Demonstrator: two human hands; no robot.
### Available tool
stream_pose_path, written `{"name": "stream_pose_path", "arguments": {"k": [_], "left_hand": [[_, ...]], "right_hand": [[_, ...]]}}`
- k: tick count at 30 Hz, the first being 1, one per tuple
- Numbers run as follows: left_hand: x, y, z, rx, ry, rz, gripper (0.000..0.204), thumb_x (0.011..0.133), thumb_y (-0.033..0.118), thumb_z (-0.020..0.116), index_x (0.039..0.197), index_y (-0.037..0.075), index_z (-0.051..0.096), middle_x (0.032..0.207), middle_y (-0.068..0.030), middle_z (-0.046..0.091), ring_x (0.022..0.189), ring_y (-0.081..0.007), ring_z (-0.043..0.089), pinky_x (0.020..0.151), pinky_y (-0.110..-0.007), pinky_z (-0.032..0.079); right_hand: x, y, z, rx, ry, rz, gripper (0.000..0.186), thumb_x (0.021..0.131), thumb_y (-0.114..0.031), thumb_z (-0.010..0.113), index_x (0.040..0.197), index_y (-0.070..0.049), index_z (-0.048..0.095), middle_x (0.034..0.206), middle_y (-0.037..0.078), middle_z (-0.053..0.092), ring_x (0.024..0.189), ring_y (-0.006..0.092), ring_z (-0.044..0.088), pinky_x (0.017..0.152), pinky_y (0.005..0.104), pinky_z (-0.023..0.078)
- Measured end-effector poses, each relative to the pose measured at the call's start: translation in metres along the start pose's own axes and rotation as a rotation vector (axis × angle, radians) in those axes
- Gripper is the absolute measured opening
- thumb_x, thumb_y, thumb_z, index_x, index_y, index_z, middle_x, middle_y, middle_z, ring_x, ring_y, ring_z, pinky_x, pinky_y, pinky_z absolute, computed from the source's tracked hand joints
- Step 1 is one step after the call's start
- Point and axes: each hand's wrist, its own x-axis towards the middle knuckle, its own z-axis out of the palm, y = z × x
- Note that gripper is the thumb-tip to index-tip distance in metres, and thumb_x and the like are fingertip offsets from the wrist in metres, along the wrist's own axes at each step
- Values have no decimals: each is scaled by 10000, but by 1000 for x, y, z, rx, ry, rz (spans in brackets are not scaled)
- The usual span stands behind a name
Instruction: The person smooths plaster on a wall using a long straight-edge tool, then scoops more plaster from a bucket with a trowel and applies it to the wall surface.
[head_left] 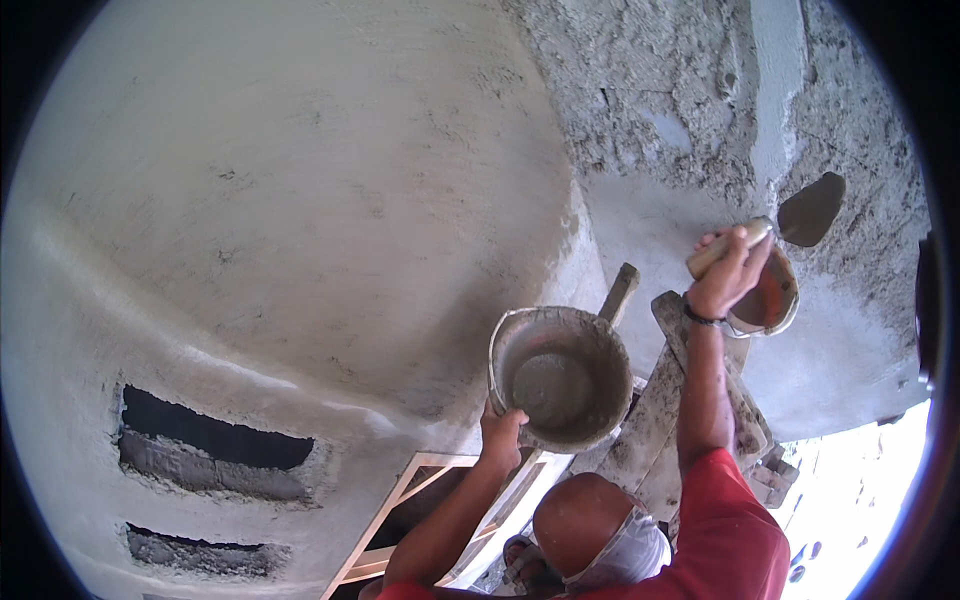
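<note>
My left hand (502, 437) grips the near-left rim of a mortar-smeared bucket (617, 365), tilted so that its inside shows. Wet grey mortar (552, 390) lies in its bottom. Out to the right, the fingers of my right hand (733, 278) are wrapped round the pale wooden handle of a trowel (812, 210). Its dark, rounded blade points to the upper right, in front of the rough wall (660, 75); whether it touches the wall I cannot tell. Partly hidden behind my right hand is a second bucket (788, 307), reddish inside.
Smooth grey plaster (300, 200) covers the surface at upper left. Dirty wooden planks (640, 440) lie below the buckets, and a wooden bar (621, 290) sticks up behind the left one. A wooden window frame (405, 485) is at bottom centre; slotted openings (215, 430) are at left.
</note>
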Motion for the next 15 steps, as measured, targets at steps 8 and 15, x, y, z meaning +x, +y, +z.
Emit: {"name": "stream_pose_path", "arguments": {"k": [8,15], "left_hand": [[-9,-5,-13,115,103,26,558,611,-49,515,1160,49,498,946,-78,570,804,-200,608,651,-319,544],[51,-54,0,187,-7,241,632,618,-33,547,1233,86,469,937,-53,563,780,-156,575,561,-292,505]], "right_hand": [[-20,130,-24,-1170,-1196,-307,416,817,-183,584,1217,-117,493,797,236,632,771,414,624,679,519,493],[-8,-25,-91,-1080,-1740,164,374,834,-222,580,1185,-102,525,872,218,645,859,383,631,758,460,500]]}}
